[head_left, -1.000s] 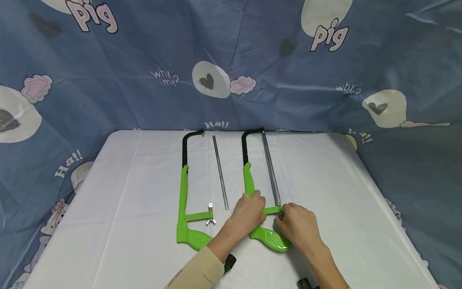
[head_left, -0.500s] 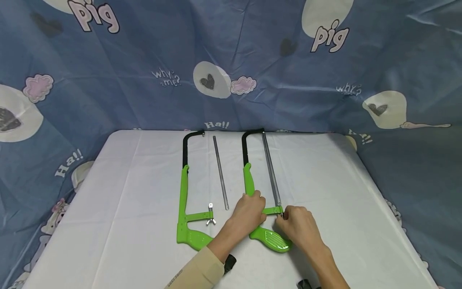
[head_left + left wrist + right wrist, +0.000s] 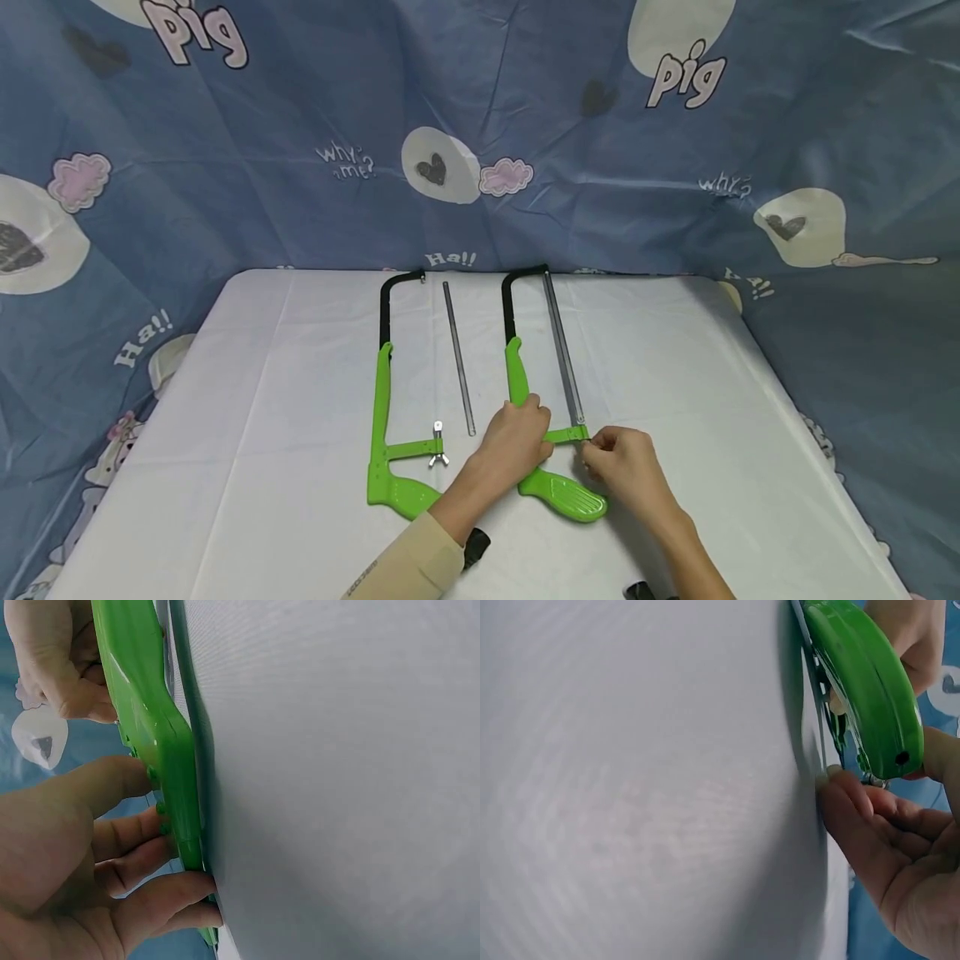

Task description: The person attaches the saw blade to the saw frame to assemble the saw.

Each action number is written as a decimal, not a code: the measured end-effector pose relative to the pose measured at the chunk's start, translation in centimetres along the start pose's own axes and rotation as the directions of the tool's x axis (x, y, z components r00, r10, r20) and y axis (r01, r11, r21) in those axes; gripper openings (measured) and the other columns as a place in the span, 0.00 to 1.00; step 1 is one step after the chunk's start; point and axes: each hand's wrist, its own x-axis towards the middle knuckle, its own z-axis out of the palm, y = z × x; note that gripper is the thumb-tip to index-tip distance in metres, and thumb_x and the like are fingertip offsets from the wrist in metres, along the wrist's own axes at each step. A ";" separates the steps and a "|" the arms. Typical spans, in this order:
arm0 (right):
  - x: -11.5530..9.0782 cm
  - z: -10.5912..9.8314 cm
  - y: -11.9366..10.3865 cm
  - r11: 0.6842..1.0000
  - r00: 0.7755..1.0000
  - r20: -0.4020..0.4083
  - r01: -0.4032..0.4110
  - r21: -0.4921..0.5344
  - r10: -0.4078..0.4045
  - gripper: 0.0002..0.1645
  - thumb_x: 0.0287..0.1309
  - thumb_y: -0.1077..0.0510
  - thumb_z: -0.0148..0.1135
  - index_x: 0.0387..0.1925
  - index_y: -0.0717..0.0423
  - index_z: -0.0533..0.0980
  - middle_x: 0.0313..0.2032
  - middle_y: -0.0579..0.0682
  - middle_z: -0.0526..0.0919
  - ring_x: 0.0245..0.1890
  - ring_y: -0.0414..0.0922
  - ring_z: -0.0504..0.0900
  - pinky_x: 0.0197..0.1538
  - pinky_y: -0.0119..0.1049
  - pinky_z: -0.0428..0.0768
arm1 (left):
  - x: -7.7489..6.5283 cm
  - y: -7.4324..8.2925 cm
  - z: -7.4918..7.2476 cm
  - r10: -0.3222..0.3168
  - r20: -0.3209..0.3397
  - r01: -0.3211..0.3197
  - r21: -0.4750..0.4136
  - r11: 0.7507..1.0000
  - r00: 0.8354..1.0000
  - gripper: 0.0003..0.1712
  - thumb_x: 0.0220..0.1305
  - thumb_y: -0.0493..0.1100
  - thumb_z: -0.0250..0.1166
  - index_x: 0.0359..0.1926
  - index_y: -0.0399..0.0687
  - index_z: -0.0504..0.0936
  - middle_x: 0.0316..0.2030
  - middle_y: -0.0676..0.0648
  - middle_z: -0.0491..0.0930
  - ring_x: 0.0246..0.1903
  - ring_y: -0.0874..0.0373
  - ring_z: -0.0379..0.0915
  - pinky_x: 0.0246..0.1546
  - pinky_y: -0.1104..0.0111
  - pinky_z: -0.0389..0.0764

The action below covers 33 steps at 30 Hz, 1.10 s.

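Two hacksaws with green handles and black front frames lie on a white cloth. My left hand (image 3: 513, 442) grips the green frame of the right hacksaw (image 3: 517, 371); the left wrist view shows its fingers and thumb around that frame (image 3: 176, 780). A grey blade (image 3: 562, 350) spans this saw from the black tip to the green crossbar (image 3: 566, 434). At the crossbar's end, the fingertips of my right hand (image 3: 626, 467) pinch the wing nut (image 3: 874, 780). Fingers cover most of the nut. The saw's handle (image 3: 566, 497) lies between my wrists.
To the left lies the other hacksaw (image 3: 381, 400), without a blade, its wing nut (image 3: 438, 459) showing. A loose blade (image 3: 459, 358) lies between the saws. Blue printed cloth (image 3: 480, 108) hangs behind the white-covered table (image 3: 262, 467).
The fingers of my right hand have turned and loosened slightly at the wing nut, and that hand has shifted a little. My left hand stays on the frame.
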 end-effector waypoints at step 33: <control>1.3 -0.1 3.0 0.466 0.877 0.429 -0.293 0.835 -0.217 0.21 0.71 0.70 0.39 0.35 0.60 0.80 0.31 0.50 0.89 0.31 0.40 0.89 0.41 0.31 0.86 | -0.3 -1.2 -0.7 0.013 0.025 -0.008 -0.183 0.983 1.000 0.09 0.59 0.47 0.68 0.31 0.46 0.81 0.30 0.51 0.72 0.18 0.63 0.63 0.16 0.77 0.64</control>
